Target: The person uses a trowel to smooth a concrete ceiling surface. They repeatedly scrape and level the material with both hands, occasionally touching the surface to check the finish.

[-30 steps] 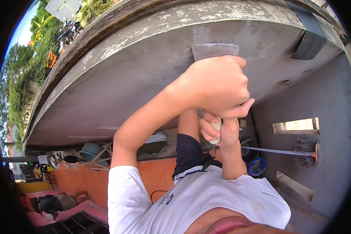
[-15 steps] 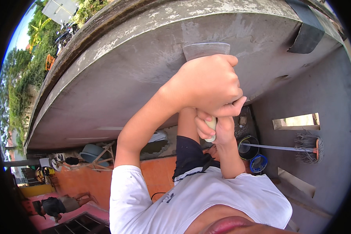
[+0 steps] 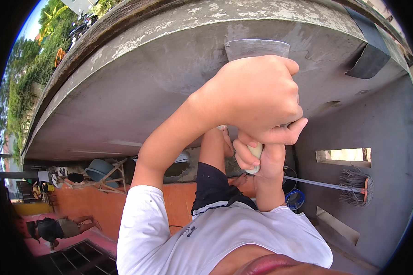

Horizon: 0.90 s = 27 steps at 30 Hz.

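Observation:
A wide metal scraper lies with its blade against the grey wall, below the wall's weathered top edge. My left hand is closed in a fist over the tool, just behind the blade, hiding the middle of it. Lower down, my right hand wraps its fingers round the cream-coloured handle, whose rounded end shows. Paler smears and rough patches mark the wall around the blade.
A dark strip hangs over the wall's top at the right. A mop and a blue-rimmed bucket stand at the lower right. Left are a grey-green basin on a wooden stand and a person farther off.
The scraper and both my hands have moved up and slightly right, nearer the wall's top edge. The view has shifted a little. Both hands keep their grip.

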{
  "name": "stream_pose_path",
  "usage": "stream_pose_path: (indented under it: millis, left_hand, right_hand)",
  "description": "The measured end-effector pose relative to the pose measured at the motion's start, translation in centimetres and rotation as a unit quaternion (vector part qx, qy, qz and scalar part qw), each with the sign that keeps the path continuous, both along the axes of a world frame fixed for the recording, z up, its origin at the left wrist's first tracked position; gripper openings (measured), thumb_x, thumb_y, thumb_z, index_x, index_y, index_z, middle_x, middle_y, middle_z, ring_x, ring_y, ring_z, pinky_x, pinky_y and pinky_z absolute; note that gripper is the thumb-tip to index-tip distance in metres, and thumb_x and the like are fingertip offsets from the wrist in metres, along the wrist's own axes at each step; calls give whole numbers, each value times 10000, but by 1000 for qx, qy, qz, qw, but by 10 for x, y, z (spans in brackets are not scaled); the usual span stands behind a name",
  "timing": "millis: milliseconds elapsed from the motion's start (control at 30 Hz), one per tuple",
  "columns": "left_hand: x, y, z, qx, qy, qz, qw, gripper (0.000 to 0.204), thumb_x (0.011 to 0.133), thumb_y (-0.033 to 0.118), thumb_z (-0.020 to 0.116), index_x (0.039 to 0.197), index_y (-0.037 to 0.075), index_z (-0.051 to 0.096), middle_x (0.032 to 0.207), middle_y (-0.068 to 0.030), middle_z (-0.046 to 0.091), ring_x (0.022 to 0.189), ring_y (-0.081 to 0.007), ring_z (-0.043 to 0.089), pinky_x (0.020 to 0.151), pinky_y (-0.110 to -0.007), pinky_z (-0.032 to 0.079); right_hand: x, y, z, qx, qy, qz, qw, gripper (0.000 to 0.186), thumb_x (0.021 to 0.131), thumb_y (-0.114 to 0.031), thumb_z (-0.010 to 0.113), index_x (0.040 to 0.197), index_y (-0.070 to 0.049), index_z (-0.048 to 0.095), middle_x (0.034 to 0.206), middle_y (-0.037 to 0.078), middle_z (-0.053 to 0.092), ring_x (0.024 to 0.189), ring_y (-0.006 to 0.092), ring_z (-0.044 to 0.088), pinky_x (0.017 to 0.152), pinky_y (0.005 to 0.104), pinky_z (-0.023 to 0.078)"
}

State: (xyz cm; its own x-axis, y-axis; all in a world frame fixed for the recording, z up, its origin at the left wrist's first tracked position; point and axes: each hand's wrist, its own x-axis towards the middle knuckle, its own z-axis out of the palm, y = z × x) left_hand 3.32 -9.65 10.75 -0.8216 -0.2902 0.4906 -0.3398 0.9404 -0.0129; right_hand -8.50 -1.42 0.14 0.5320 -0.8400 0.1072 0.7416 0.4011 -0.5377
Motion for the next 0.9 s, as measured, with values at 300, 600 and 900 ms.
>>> stream_pose_path:
  millis: [300,600,900]
  left_hand:
    - [-3,0,16,-37,-1,-9,999,510,869,367,549,433,105,579,414,-56,498,485,-253,449,503,-349,455]
    - [-2,3,16,-19,-43,28,999,595,899,459,530,449,73,587,438,-82,517,527,-268,512,533,-373,479]
    - [4,7,6,-8,-47,39,998,743,940,600,463,441,60,569,418,-85,483,522,-269,460,527,-359,458]
  right_hand:
    - [-2,-1,17,8,-6,-6,1000,415,1060,-367,403,1141,36,458,764,39,420,413,73,338,317,210,256]
    - [2,-5,7,1,-54,15,998,443,1062,-377,393,1194,40,466,765,30,418,416,69,330,308,211,236]
    - [3,-1,0,11,-33,11,999,459,1065,-412,386,1200,20,462,762,39,420,412,74,341,305,213,239]
